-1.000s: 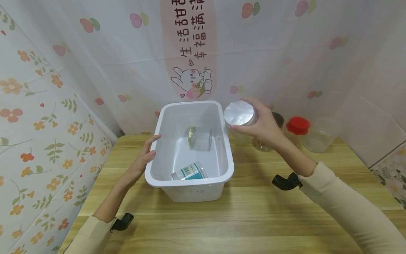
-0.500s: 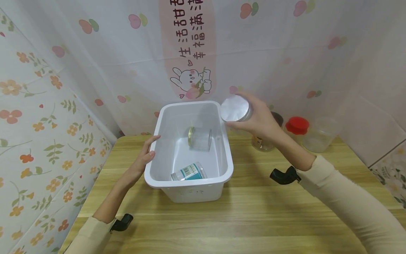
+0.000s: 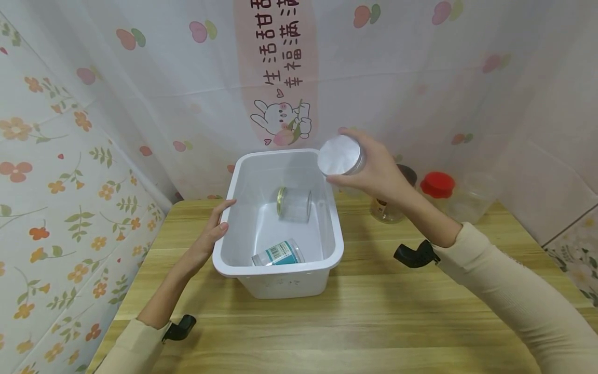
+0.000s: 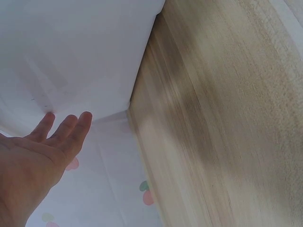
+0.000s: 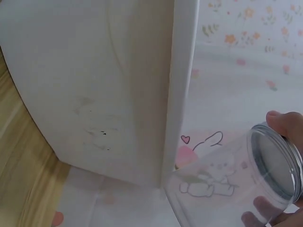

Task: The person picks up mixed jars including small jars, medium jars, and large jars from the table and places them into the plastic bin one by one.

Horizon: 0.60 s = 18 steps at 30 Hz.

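My right hand (image 3: 376,169) grips a clear plastic jar (image 5: 213,177) with a silver foil-covered top (image 3: 339,155) by its lidded end. It is raised at the right rim of a white basin (image 3: 335,228). In the right wrist view the jar's body slants down beside the basin's rim. Inside the basin lie a clear jar with a gold lid (image 3: 295,204) and a clear container with a teal label (image 3: 279,253), both on their sides. My left hand (image 3: 207,236) rests at the basin's left rim; in the left wrist view its fingers (image 4: 71,130) are extended against the outer wall.
Right of the basin, behind my right forearm, stand a dark-lidded jar (image 3: 388,210), a red-lidded container (image 3: 438,184) and a clear tub (image 3: 469,200). A patterned curtain (image 3: 397,88) hangs behind the wooden table (image 3: 374,317).
My right hand has carried the foil-topped jar left and slightly up, towards the basin's right rim. The left hand and the things inside the basin stay in place.
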Each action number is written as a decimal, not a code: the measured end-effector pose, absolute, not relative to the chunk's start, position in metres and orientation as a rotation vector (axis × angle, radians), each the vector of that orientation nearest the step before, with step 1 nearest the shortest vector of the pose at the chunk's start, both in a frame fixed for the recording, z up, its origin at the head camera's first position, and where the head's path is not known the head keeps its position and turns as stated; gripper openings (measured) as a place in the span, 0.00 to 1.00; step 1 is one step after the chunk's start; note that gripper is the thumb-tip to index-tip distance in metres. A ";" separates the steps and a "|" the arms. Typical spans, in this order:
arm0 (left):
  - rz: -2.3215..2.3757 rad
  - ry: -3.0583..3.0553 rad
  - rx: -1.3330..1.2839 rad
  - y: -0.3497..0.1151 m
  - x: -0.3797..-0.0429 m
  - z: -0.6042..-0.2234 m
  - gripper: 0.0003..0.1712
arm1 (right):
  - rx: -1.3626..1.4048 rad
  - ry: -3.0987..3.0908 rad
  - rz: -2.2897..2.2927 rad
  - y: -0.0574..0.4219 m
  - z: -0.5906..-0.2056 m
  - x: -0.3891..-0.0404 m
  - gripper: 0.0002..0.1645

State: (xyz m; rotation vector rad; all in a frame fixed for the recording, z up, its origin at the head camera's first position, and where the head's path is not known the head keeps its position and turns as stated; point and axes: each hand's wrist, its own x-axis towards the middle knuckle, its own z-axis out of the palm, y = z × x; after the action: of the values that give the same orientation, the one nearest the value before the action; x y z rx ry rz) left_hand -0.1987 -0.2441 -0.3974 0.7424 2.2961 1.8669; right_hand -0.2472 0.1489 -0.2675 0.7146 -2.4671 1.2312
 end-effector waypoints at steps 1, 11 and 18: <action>1.867 2.297 0.741 -0.244 -0.199 -0.397 0.33 | 0.712 -2.471 1.229 0.148 -0.267 -0.247 0.56; 1.864 2.304 0.763 -0.244 -0.199 -0.399 0.32 | 0.821 -2.394 1.256 0.138 -0.258 -0.246 0.53; 1.865 2.294 0.777 -0.245 -0.199 -0.400 0.32 | 0.890 -2.358 1.277 0.130 -0.255 -0.245 0.53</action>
State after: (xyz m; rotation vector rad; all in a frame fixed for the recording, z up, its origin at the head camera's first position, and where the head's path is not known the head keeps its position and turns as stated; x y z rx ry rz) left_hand -0.1993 -0.2446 -0.3996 0.7766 2.2940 1.8652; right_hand -0.2448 0.1300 -0.2549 0.8903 -2.3581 1.2767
